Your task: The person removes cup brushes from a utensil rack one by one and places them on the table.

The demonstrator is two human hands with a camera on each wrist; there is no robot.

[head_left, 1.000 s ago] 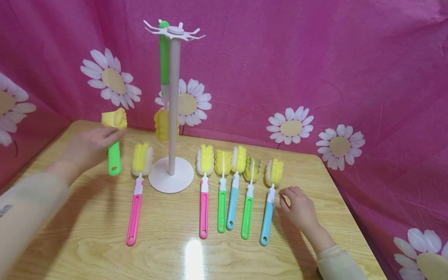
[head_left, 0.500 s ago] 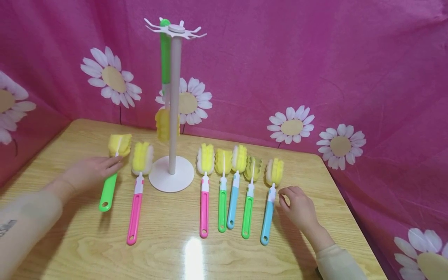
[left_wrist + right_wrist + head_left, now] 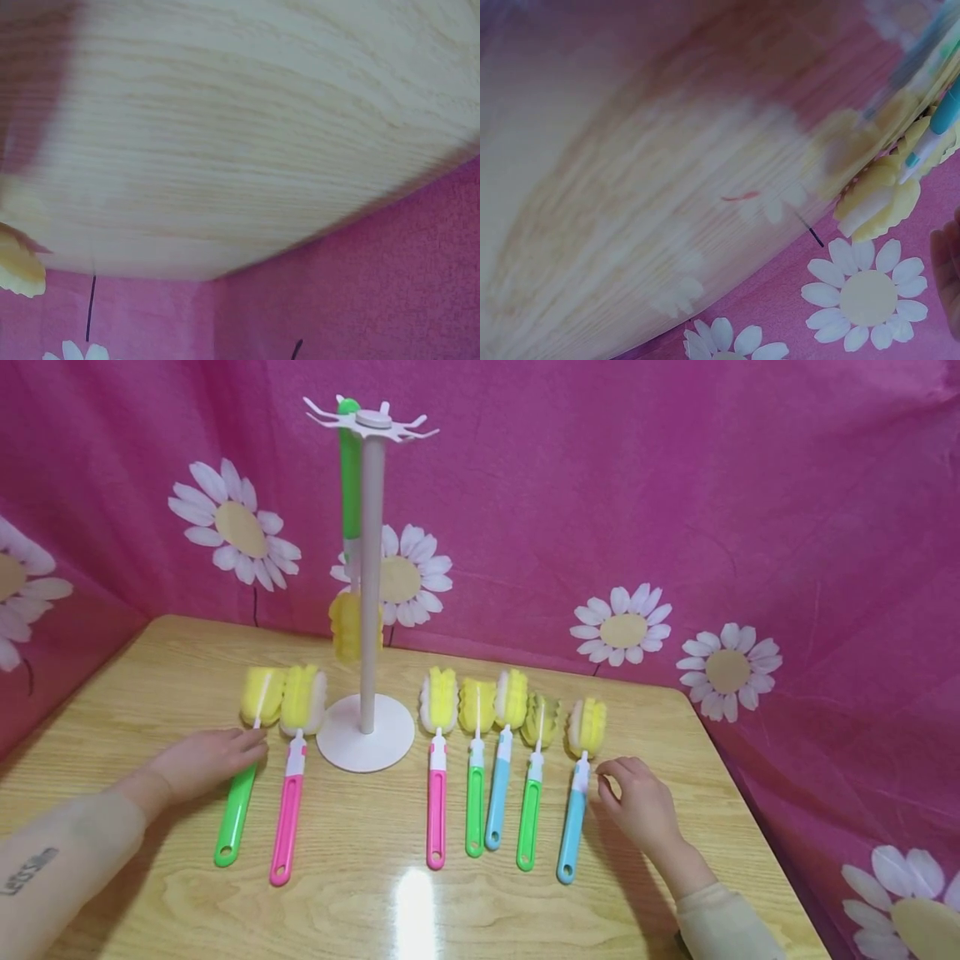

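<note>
In the head view my left hand (image 3: 213,762) holds a green-handled sponge bottle brush (image 3: 238,818) around its neck, low over the table; the fingers hide the neck. Its yellow sponge head sits against that of a pink-handled brush (image 3: 287,818). My right hand (image 3: 637,797) rests loosely curled and holds nothing, just right of a blue-handled brush (image 3: 573,831). The right wrist view shows part of that hand at its right edge, near a brush's sponge head (image 3: 881,199). A white stand (image 3: 372,510) with hooked arms bears one hanging green brush (image 3: 350,485).
On the wooden table (image 3: 337,910), right of the stand's round base (image 3: 366,747), several more brushes lie in a row, including a pink one (image 3: 437,810) and a green one (image 3: 529,818). A magenta curtain (image 3: 510,485) with daisies hangs behind the table.
My left hand has brought the green brush down and toward me, from above the table to beside the pink brush. The right hand has stayed in place.
</note>
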